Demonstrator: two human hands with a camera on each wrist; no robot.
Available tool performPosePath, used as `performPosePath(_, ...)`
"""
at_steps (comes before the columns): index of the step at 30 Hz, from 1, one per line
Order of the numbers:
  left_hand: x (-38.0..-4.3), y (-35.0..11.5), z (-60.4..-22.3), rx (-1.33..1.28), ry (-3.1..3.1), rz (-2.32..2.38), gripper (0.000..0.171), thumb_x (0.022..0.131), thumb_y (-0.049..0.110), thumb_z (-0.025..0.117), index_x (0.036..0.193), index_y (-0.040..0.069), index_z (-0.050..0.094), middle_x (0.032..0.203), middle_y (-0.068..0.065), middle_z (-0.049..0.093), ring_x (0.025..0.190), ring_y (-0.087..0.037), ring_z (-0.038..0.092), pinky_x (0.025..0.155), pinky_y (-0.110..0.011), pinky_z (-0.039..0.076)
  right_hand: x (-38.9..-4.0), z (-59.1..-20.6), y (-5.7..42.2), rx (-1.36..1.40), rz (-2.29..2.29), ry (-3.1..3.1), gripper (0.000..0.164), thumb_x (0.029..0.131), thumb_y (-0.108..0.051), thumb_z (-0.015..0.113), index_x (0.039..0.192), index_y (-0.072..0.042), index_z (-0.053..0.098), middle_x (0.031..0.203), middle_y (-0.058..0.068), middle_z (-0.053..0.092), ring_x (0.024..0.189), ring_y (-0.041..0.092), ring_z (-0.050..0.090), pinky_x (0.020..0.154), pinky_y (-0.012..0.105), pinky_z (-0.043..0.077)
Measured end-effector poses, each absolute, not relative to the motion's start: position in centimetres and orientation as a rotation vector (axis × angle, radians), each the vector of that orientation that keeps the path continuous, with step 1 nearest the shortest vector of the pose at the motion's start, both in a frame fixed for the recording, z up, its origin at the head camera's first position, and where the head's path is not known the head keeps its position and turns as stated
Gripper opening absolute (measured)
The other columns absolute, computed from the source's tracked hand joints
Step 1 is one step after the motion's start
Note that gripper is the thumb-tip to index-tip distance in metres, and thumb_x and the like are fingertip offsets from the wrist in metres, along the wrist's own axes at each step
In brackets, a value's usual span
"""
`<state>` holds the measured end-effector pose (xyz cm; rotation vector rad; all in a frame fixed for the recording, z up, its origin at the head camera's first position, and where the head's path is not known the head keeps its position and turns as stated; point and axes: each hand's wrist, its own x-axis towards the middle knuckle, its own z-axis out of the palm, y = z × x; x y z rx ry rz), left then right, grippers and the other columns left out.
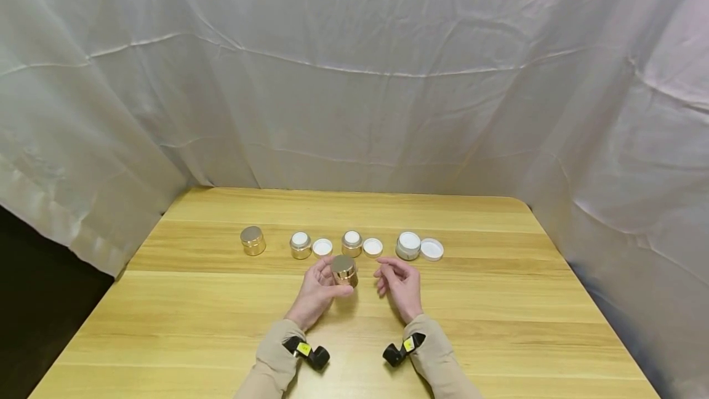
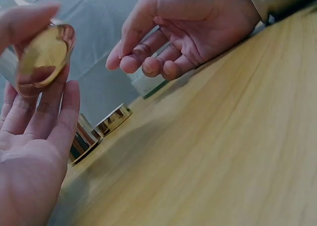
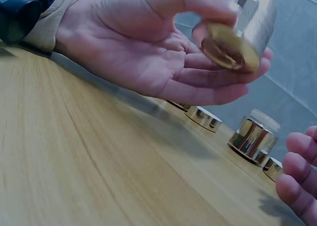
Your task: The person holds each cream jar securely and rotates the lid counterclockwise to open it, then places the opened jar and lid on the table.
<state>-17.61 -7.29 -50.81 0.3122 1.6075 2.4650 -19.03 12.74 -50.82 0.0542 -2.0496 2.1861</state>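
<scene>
Three round white-topped jars (image 1: pixel 300 246) (image 1: pixel 351 244) (image 1: pixel 408 246) were uncapped; a lidded metallic-gold jar (image 1: pixel 344 271) was gripped by the left hand (image 1: pixel 316 294), another gold jar (image 1: pixel 253 241) left lidded, the right hand (image 1: pixel 402 285) empty, relaxed.

Grey cloth (image 1: pixel 354 116) hangs behind a wooden table (image 1: pixel 520 306).

Left hand (image 3: pixel 143 52) gripping tilted gold jar (image 3: pixel 255 20), right hand (image 3: pixel 303 171) partly shown — wooden tabletop (image 3: pixel 99 161)

In the right wrist view, the gold jar (image 3: pixel 237 42) is blurred and partly hidden by the left hand (image 3: pixel 148 52); the right edge cuts the right hand (image 3: pixel 299 171). The head view's lower edge cuts the table (image 1: pixel 354 368).
</scene>
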Motion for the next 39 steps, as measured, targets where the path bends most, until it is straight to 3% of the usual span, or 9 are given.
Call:
performPosePath(4, -17.5, -7.0, -50.6, 0.292, 1.346, 2.559, 0.052, 0.085, -0.009, 0.061, 0.134, -0.001, 0.046, 0.123, 0.000, 0.068, 0.112, -0.013, 0.068, 0.107, -0.027, 0.052, -18.9, -50.7, 12.7, 0.053, 2.193, -2.015, 0.021, 0.095, 0.006, 0.057, 0.111, 0.018, 0.064, 0.074, 0.015, 0.071, 0.049, 0.010, 0.057, 0.044, 0.023, 0.053)
performPosePath(10, -17.2, -6.6, -50.4, 0.255, 0.900, 2.640, 0.030, 0.104, 0.002, 0.044, 0.132, 0.006, 0.054, 0.136, -0.009, 0.054, 0.119, -0.018, 0.063, 0.114, -0.032, 0.047, -18.9, -50.7, 12.7, 0.056, 2.115, -2.013, 0.021, 0.096, 0.003, 0.058, 0.112, 0.016, 0.065, 0.078, 0.026, 0.070, 0.052, 0.009, 0.060, 0.048, 0.023, 0.056)
performPosePath(13, -17.1, -6.5, -50.3, 0.207, 0.830, 2.630, 0.036, 0.106, 0.005, 0.042, 0.140, 0.005, 0.052, 0.140, -0.011, 0.049, 0.126, -0.021, 0.058, 0.114, -0.031, 0.047, -18.8, -50.8, 12.5, 0.067, 2.067, -2.005, 0.021, 0.096, 0.002, 0.060, 0.112, 0.014, 0.066, 0.083, 0.031, 0.069, 0.057, 0.009, 0.063, 0.053, 0.023, 0.058)
performPosePath(19, -17.2, -6.2, -50.7, 0.157, 0.980, 2.551, 0.058, 0.104, 0.009, 0.050, 0.156, 0.001, 0.027, 0.147, -0.015, 0.041, 0.131, -0.023, 0.055, 0.115, -0.033, 0.046, -18.5, -51.0, 12.3, 0.233, 1.952, -1.935, 0.017, 0.093, 0.003, 0.065, 0.106, 0.015, 0.068, 0.091, 0.034, 0.069, 0.073, 0.005, 0.069, 0.070, 0.017, 0.061)
performPosePath(24, -17.3, -5.9, -51.0, 0.139, 1.122, 2.521, 0.039, 0.102, 0.011, 0.055, 0.141, 0.014, 0.053, 0.141, -0.010, 0.050, 0.121, -0.017, 0.062, 0.112, -0.034, 0.049, -18.6, -51.4, 12.1, 0.561, 1.785, -1.858, 0.011, 0.088, 0.013, 0.065, 0.099, 0.013, 0.068, 0.091, 0.032, 0.070, 0.088, 0.000, 0.069, 0.086, 0.015, 0.058)
performPosePath(26, -17.3, -5.8, -51.0, 0.142, 1.155, 2.512, 0.030, 0.103, 0.013, 0.053, 0.133, 0.018, 0.059, 0.140, -0.008, 0.053, 0.121, -0.016, 0.063, 0.113, -0.034, 0.049, -18.6, -51.5, 12.1, 0.692, 1.739, -1.816, 0.016, 0.085, 0.016, 0.067, 0.101, 0.013, 0.067, 0.093, 0.032, 0.069, 0.092, 0.005, 0.071, 0.089, 0.018, 0.059)
performPosePath(28, -17.3, -5.7, -51.0, 0.168, 1.169, 2.502, 0.033, 0.105, 0.014, 0.050, 0.136, 0.018, 0.058, 0.144, -0.009, 0.052, 0.124, -0.016, 0.062, 0.115, -0.036, 0.047, -18.7, -51.6, 12.0, 0.793, 1.695, -1.780, 0.023, 0.081, 0.019, 0.069, 0.104, 0.015, 0.066, 0.095, 0.032, 0.069, 0.091, 0.015, 0.072, 0.089, 0.022, 0.060)
performPosePath(33, -17.3, -5.7, -51.1, 0.221, 1.194, 2.472, 0.050, 0.106, 0.017, 0.048, 0.151, 0.000, 0.037, 0.150, -0.012, 0.047, 0.125, -0.016, 0.061, 0.116, -0.036, 0.046, -18.7, -51.7, 11.6, 0.868, 1.578, -1.778, 0.040, 0.070, 0.019, 0.079, 0.108, 0.015, 0.066, 0.103, 0.032, 0.069, 0.092, 0.030, 0.070, 0.093, 0.023, 0.059)
performPosePath(39, -17.4, -5.7, -51.2, 0.236, 1.226, 2.432, 0.058, 0.107, 0.018, 0.047, 0.153, -0.008, 0.025, 0.148, -0.015, 0.048, 0.121, -0.013, 0.062, 0.112, -0.032, 0.049, -17.9, -50.6, 10.8, 0.838, 1.419, -1.821, 0.045, 0.060, 0.020, 0.083, 0.102, 0.015, 0.068, 0.103, 0.036, 0.068, 0.097, 0.039, 0.068, 0.103, 0.017, 0.051)
